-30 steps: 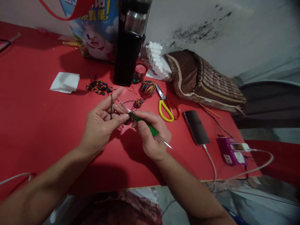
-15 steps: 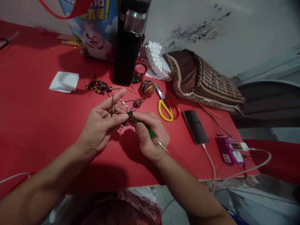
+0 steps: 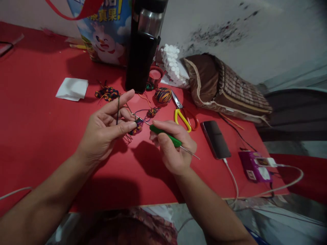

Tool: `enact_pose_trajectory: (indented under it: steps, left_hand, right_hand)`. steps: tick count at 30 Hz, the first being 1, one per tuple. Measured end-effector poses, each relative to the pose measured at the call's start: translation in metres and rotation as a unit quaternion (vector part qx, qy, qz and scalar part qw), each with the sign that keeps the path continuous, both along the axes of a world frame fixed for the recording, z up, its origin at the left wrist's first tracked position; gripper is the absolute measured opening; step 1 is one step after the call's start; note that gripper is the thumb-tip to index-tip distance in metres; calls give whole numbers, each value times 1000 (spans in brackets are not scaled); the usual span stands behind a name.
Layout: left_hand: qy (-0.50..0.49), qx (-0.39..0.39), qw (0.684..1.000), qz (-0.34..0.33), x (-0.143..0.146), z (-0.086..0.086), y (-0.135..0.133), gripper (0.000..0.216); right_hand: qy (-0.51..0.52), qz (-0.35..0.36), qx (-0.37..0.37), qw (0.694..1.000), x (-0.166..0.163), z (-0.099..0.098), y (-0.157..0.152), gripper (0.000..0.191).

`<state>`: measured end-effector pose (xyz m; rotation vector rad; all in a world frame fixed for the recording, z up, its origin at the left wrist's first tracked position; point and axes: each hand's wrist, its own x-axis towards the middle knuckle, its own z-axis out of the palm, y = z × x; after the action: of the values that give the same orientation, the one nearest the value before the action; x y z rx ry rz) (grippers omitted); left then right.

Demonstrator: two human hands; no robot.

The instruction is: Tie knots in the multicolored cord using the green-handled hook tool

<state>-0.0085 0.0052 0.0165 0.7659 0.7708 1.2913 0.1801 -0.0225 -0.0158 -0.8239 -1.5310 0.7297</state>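
Observation:
My left hand (image 3: 108,124) pinches a small multicoloured crochet piece (image 3: 138,127) between thumb and fingers, with dark yarn (image 3: 118,109) looped over its raised index finger. My right hand (image 3: 176,146) is closed round the green handle of a crochet hook (image 3: 166,134). The hook's metal tip reaches left to the upper edge of the piece; its thin rear end sticks out behind the hand. Just beyond lie a small bundle of the same yarn (image 3: 152,112) and a ball of variegated yarn (image 3: 162,95). A crocheted piece (image 3: 107,93) rests behind my left hand.
Scissors (image 3: 182,117) with yellow and red handles lie right of the yarn ball. A phone (image 3: 215,139) on a white cable and a purple power box (image 3: 255,166) sit further right. At the back stand a black phone (image 3: 140,63), a printed bag (image 3: 107,41) and a brown cushion (image 3: 227,86).
My right hand has drawn back to the right with the hook, baring its metal shaft and more of the handle. My left hand has shifted slightly left with the piece.

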Motion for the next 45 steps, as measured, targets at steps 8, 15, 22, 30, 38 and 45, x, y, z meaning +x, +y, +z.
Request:
enact_pose_trajectory:
  steps: [8,15,22,30,38,45]
  left_hand:
    - [33,28,999,0,-3,-3,0,51]
    - [37,49,998,-8,-5,-3,0,54]
    - [37,55,998,-8,-6,0,0,52]
    - [3,101,995,-20,-9,-8,5,53]
    - [7,111,993,-26,-9,-14,6,54]
    - [3,47,998,-50,-10,-7,6,51]
  right_hand:
    - [-24,-18,44,999,1,6,3,25]
    - [-32,-19,63,997,3,13,3,25]
    - [-50,-12,55,997,7,17,1,24]
    - [-51,-4,64,997,8,20,1,24]
    - [-54,20,90,994,9,22,2,30]
    - [-38,41,79,995,10,24,3,27]
